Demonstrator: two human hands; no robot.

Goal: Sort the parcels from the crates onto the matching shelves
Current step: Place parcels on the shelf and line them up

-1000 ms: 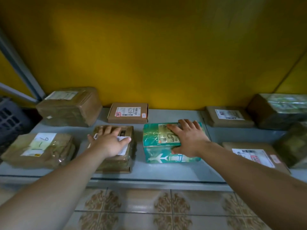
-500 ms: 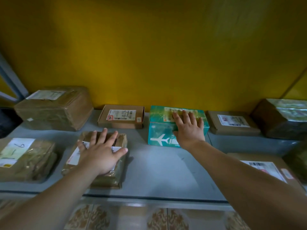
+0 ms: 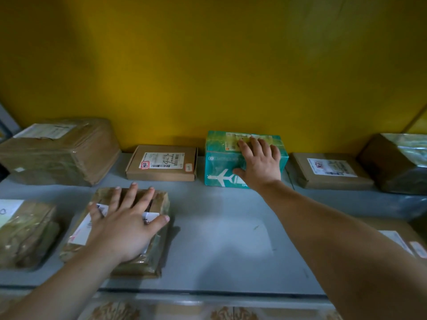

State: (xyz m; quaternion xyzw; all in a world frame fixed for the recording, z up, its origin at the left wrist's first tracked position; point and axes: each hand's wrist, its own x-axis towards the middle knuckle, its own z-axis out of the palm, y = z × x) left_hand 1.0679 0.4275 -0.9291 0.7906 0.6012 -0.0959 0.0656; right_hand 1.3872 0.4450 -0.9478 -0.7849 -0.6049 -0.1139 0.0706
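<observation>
Right hand flat on teal parcel

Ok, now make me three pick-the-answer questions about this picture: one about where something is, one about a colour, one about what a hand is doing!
1. Where does the teal box stand?
A) at the back of the shelf, by the wall
B) on the floor
C) on top of another box

2. What colour is the plane on it?
A) red
B) white
C) black

3. How does the left hand lie on the brown parcel?
A) as a fist
B) pinching a corner
C) flat, fingers spread

Answers: 1 A, it stands right by the yellow wall. 2 B, the plane printed on its front is white. 3 C, the palm is down and the fingers are fanned out.
</observation>
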